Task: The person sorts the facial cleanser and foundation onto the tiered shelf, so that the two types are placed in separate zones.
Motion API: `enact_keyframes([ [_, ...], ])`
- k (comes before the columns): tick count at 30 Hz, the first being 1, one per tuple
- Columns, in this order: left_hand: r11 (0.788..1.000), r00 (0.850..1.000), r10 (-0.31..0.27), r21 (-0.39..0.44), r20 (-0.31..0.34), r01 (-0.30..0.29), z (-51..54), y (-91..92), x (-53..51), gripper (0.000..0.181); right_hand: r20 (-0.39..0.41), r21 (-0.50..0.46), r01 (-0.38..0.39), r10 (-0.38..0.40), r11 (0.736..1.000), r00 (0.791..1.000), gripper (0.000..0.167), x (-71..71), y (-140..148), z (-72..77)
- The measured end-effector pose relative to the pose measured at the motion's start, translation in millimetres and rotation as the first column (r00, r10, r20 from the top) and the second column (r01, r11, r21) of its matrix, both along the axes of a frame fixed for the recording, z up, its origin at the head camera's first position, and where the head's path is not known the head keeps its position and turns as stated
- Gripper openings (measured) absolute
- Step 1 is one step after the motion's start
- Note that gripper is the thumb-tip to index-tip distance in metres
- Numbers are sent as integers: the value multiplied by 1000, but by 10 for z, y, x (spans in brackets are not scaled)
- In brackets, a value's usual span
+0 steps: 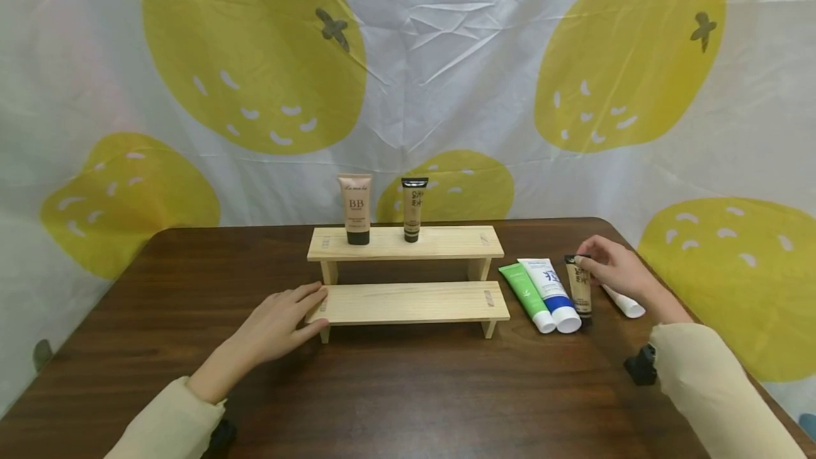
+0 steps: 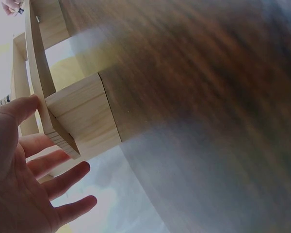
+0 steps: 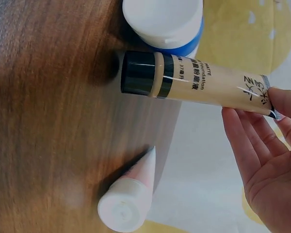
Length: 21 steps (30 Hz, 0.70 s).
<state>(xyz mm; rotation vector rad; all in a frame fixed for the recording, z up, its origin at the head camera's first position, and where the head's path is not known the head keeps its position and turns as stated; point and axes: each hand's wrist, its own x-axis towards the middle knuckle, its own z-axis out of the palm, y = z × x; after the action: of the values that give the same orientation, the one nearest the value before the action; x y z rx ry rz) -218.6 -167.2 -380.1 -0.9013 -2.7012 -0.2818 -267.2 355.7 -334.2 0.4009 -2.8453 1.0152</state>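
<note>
My right hand (image 1: 615,268) pinches the crimped end of a beige foundation tube (image 3: 203,80) between thumb and fingers. The tube's black cap points down, and the right wrist view shows it just off the table. With fingers spread, my left hand (image 1: 280,321) touches the left end of the lower step of a wooden two-tier stand (image 1: 408,303). On the upper step stand a BB cream tube (image 1: 357,211) and a smaller foundation tube (image 1: 412,211), both upright on their caps.
Left of the held tube, a green tube (image 1: 528,297) and a white-and-blue tube (image 1: 551,296) lie side by side on the brown table (image 1: 408,395). To its right lies a white-capped tube (image 1: 625,302). A lemon-print cloth (image 1: 446,91) hangs behind the table.
</note>
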Motion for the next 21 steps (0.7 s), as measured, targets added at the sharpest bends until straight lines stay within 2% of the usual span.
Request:
enact_keyframes([
  [12,1000,1000,1,-4,9,-1,3,0,-3,53,-36,-90,-63,60,994,998,13,38,-43,137],
  [21,1000,1000,-3,-9,15,3,9,3,-2,52,-105,-81,-101,92,992,990,12,39,-41,218],
])
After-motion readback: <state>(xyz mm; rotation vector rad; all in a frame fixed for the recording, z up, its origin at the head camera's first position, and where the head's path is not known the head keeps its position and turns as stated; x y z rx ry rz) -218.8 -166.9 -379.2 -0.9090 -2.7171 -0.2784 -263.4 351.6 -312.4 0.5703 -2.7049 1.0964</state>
